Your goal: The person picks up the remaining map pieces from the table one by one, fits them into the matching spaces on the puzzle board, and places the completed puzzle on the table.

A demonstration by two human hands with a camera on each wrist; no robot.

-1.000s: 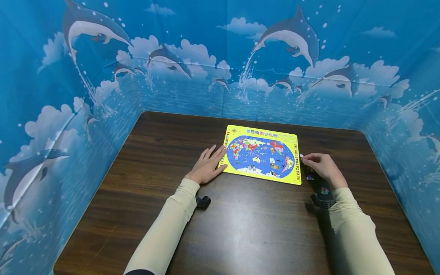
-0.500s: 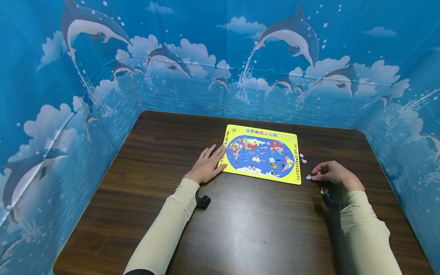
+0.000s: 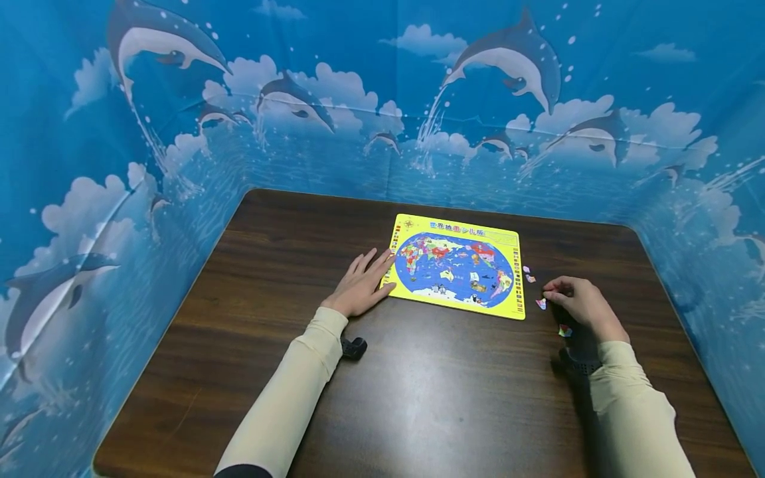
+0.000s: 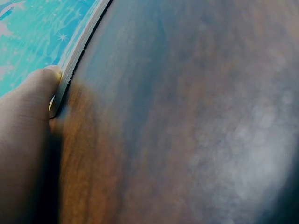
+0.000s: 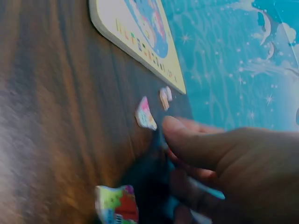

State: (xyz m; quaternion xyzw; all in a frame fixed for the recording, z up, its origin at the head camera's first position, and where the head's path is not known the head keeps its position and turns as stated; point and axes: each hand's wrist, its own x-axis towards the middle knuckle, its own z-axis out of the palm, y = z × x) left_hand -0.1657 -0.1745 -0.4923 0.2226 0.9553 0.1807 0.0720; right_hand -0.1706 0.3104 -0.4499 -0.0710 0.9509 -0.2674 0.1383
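Observation:
A yellow world-map puzzle board [image 3: 457, 310] lies on the table. My left hand [image 3: 358, 285] is spread flat at its left side, fingers and thumb on the board's edge. In the left wrist view the thumb [image 4: 39, 86] touches that edge. My right hand [image 3: 582, 305] is just right of a small pink-and-white puzzle piece [image 3: 541, 304]. In the right wrist view the thumb tip [image 5: 173, 123] is a little apart from this piece, and the fingers are loosely bent with nothing visible between them; they are partly hidden behind the thumb.
Two small pinkish pieces [image 3: 528, 274] lie beside the board's right edge. A red-and-green piece [image 3: 564, 330] is nearer me, beside the right wrist. A blue dolphin-print cloth [image 3: 335, 159] surrounds the dark wooden table [image 3: 418, 398] at the back and sides.
My right hand has drawn back from the small pieces at the board's edge, pinched the pink-and-white piece and let go of it. That piece is turned slightly. The left hand stays put.

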